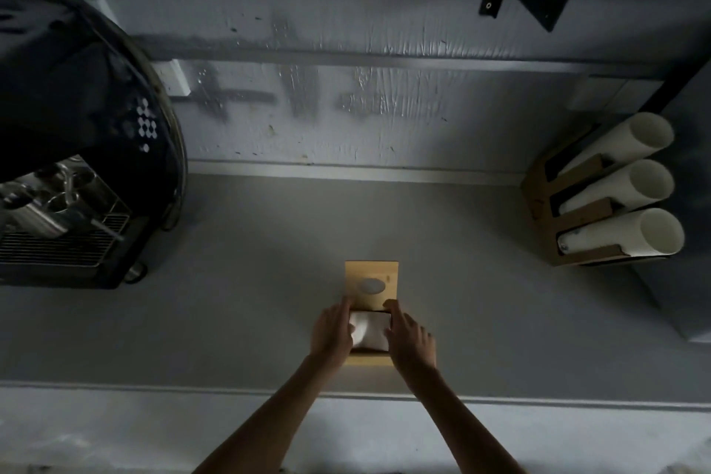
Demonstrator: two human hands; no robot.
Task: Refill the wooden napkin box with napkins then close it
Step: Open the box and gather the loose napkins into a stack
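Napkins (pixel 370 333) sit in the wooden box (pixel 368 359) mid-counter, lid (pixel 371 283) slid half back — left hand (pixel 333 333) and right hand (pixel 410 335) press loosely, gripping nothing — they'd best tuck corners flat before closing.

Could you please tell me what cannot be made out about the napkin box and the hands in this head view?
- How full the wooden napkin box is: the left hand and right hand cover both sides of the napkins.
- Whether the lid is hinged or sliding: the fingertips hide its near edge.
- The box's side walls: hidden under both hands.
- The lid's oval opening: blurred, dim.
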